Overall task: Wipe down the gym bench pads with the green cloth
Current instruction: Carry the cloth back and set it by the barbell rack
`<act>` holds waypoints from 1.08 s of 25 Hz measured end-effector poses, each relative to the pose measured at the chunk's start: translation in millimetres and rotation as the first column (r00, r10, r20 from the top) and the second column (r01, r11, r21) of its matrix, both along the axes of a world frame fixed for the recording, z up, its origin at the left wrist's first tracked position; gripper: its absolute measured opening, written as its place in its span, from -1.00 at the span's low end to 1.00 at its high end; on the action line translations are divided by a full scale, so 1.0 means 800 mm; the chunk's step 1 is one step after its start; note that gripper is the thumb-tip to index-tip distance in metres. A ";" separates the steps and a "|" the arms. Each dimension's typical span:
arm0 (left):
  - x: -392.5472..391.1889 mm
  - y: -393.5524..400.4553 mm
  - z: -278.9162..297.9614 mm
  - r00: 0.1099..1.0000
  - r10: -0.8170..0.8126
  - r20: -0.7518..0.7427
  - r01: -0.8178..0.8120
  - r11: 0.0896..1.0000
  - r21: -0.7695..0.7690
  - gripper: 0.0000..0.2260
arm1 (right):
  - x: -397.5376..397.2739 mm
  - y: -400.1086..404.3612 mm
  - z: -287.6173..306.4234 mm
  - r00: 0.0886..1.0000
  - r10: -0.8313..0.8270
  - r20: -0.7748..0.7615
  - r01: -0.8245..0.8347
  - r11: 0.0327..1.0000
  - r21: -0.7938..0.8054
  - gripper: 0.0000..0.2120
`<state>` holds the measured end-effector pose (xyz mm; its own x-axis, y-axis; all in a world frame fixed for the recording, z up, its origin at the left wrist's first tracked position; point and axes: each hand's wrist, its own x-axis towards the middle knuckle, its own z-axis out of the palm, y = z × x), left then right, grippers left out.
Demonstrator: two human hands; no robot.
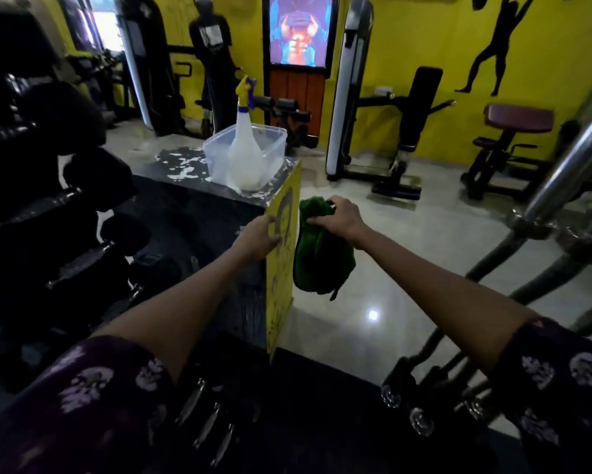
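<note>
Beside the tall black box point(198, 200) with the peeling top and the yellow side panel, the person stands with both arms stretched forward. Their right hand point(335, 217) has its fingers curled over the top of the green cloth point(318, 254), which hangs bunched in the air just off the box's yellow face, touching nothing else that I can make out. Their left hand point(258, 239) rests against the upper edge of that yellow panel; its fingers look fairly straight and hold nothing.

On top of the box sits a clear plastic tub point(274, 138), with a white spray bottle point(245, 155) with a yellow and blue trigger head standing just in front of it, untouched by either hand.

As for the job itself, I would say it has barely begun, or is between pads. The cloth is in hand but not pressed to any padding. Padded machines stand well apart across the pale floor: a dark upright backrest point(421, 104) near the yellow wall and a maroon seat point(520, 118) further right. A rack of dumbbells point(65, 200) fills the left. Whether any pad has already been wiped I cannot tell; none looks visibly wet or streaked from here. Carrying the cloth to a pad, perhaps spraying first, appears to be what is left.
</note>
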<state>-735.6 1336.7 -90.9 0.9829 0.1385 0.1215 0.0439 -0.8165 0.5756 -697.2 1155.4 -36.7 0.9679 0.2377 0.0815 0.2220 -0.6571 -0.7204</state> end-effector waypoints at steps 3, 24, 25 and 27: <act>0.050 0.034 0.010 0.999 0.036 0.012 -0.036 0.999 -0.023 -0.63 | 0.059 0.035 0.016 0.999 0.038 0.016 -0.038 0.998 0.043 -0.44; 0.383 0.219 -0.002 0.865 0.307 0.398 -0.412 0.886 0.213 -0.35 | 0.580 0.294 0.111 0.984 0.149 -0.093 -0.119 0.956 0.269 -0.48; 0.387 0.221 -0.007 0.842 0.302 0.446 -0.421 0.886 0.195 -0.40 | 0.593 0.305 0.107 0.982 0.142 -0.122 -0.103 0.954 0.282 -0.45; 0.394 0.227 -0.016 0.803 0.301 0.514 -0.443 0.879 0.178 -0.46 | 0.610 0.323 0.099 0.982 0.118 -0.148 -0.067 0.948 0.312 -0.40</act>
<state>-420.4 1518.3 -103.9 0.6796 0.3722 0.6322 0.1679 -0.9178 0.3599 -209.4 1414.0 42.2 0.9488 0.3158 0.0075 0.1346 -0.3827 -0.9140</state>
